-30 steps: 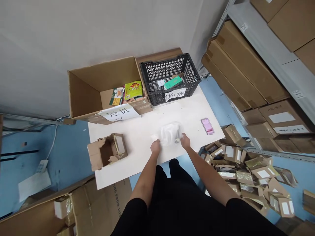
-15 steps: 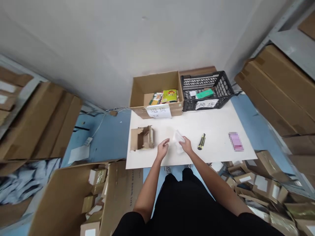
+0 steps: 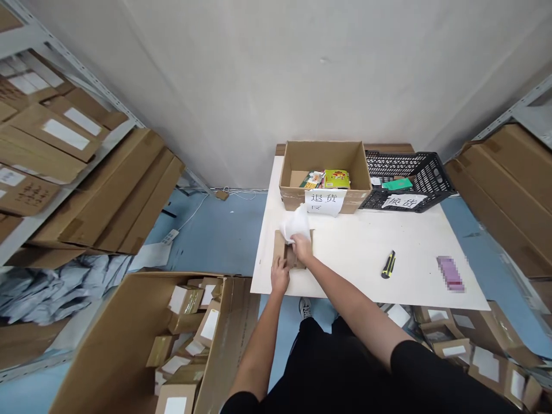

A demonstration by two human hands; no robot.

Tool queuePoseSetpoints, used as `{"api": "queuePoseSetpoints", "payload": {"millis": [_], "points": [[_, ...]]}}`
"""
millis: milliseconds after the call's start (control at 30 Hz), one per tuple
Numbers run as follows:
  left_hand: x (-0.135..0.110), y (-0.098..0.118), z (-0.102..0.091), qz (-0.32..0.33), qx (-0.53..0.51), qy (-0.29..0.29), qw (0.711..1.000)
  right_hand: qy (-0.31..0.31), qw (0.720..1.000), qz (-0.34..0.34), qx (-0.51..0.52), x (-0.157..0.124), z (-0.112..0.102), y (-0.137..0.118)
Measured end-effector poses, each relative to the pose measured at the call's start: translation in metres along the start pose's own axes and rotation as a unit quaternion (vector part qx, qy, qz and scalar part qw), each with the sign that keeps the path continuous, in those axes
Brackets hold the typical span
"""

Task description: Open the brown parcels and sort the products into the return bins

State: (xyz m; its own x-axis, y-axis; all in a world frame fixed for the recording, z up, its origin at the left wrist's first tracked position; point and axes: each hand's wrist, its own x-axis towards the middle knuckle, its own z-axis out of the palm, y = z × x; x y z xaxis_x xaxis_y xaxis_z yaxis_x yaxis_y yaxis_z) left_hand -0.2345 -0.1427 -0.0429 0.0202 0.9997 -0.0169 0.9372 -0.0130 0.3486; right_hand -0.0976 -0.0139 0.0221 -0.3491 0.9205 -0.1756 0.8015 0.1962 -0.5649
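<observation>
My right hand grips a crumpled clear plastic bag and holds it right over a small torn cardboard box near the left edge of the white table. My left hand rests on the near side of that small box and holds it. A black and yellow utility knife lies on the table to the right of my hands, apart from them.
At the table's back stand an open cardboard box with colourful packs and a black plastic crate, both with paper labels. A pink item lies far right. A large carton of small boxes stands on the floor left. Shelves with cartons flank both sides.
My right hand carried the plastic bag left to the small torn box, and my left hand moved onto that box. The knife was left lying on the table. The view swung left.
</observation>
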Motion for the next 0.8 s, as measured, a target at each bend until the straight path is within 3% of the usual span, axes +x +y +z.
{"api": "queuePoseSetpoints", "payload": {"millis": [100,233,300,367,433,500,600,700,800], "points": [[-0.008,0.012,0.007,0.008,-0.010,0.066,0.998,-0.135,0.990,0.000,-0.035,-0.010,0.018,0.015],[-0.008,0.029,0.005,0.069,-0.028,0.086,0.994,-0.182,0.983,-0.010,-0.021,-0.037,0.016,0.037],[-0.004,0.044,0.002,0.102,-0.026,0.102,0.989,-0.119,0.993,-0.013,-0.018,-0.058,0.002,0.049],[0.004,0.065,0.000,0.135,-0.020,0.125,0.983,0.018,0.999,-0.011,-0.031,-0.085,-0.019,0.064],[0.014,0.094,0.000,0.170,-0.015,0.145,0.975,0.165,0.985,0.005,-0.051,-0.118,-0.045,0.083],[0.027,0.132,0.002,0.209,-0.021,0.156,0.965,0.251,0.965,0.034,-0.062,-0.154,-0.073,0.105],[0.046,0.207,0.011,0.277,-0.051,0.152,0.948,0.294,0.947,0.100,-0.077,-0.211,-0.113,0.146],[0.057,0.303,0.027,0.335,-0.078,0.115,0.932,0.319,0.922,0.198,-0.090,-0.270,-0.151,0.199],[0.050,0.416,0.052,0.397,-0.090,0.012,0.913,0.373,0.874,0.299,-0.087,-0.341,-0.188,0.265]]}}
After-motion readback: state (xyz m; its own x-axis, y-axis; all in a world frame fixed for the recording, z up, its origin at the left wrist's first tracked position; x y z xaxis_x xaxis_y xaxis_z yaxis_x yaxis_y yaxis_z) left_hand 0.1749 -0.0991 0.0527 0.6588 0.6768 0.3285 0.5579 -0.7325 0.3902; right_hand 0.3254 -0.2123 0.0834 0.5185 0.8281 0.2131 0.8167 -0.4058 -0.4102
